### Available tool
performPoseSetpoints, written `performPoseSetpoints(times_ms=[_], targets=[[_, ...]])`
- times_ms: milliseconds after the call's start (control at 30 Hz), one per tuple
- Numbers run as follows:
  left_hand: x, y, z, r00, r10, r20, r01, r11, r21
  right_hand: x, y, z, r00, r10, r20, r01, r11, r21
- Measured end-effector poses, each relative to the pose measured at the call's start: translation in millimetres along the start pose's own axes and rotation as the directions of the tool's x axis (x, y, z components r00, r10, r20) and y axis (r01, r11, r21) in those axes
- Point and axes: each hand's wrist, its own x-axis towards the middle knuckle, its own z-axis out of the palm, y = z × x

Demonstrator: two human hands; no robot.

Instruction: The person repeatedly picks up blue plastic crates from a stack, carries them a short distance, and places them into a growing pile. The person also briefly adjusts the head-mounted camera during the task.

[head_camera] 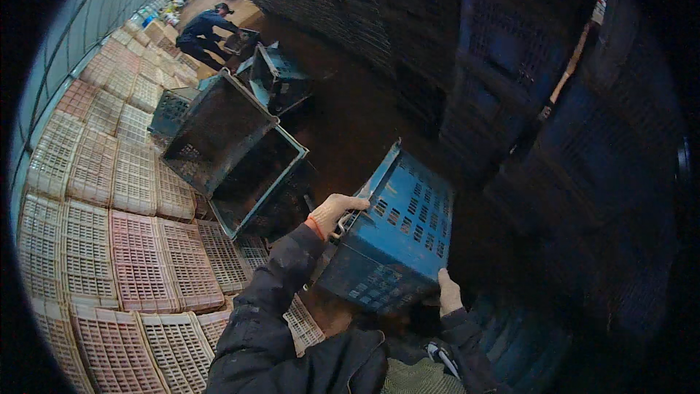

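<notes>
A blue plastic crate (402, 235) with slotted walls is tilted in front of my body, held between both hands. My left hand (334, 213), in a pale knitted glove, grips its upper left edge beside a metal handle (343, 225). At the lower right corner, my gloved right hand (450, 291) holds the crate with its thumb on the slotted side. The fingers of that hand are partly hidden behind the crate. The inside of the crate faces away from view.
Several open crates (257, 175) lie tipped ahead on the left. Stacked white and pinkish plastic crates (142, 262) line the left side. Dark stacked crates (492, 49) rise on the right. Farther off, another person (205, 33) bends over a dark crate (242, 42).
</notes>
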Motion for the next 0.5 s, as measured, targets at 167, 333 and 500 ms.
performPoseSetpoints(times_ms=[167, 333, 500], targets=[[-15.2, 43.8, 13.8, 0.871, 0.488, -0.056, -0.465, 0.856, 0.225, 4.4, -84.8, 20.9, 0.999, 0.008, 0.046, -0.009, 1.0, 0.016], [35.0, 44.6, -36.8, 0.815, 0.568, 0.116, -0.578, 0.776, 0.254, 53.8, -118.2, 32.5, 0.988, -0.155, -0.011, 0.153, 0.985, -0.075], [75.7, 30.3, -75.8, 0.352, 0.921, 0.169, -0.633, 0.101, 0.768, 78.0, -155.4, 65.2, 0.987, -0.129, -0.097, 0.096, 0.952, -0.29]])
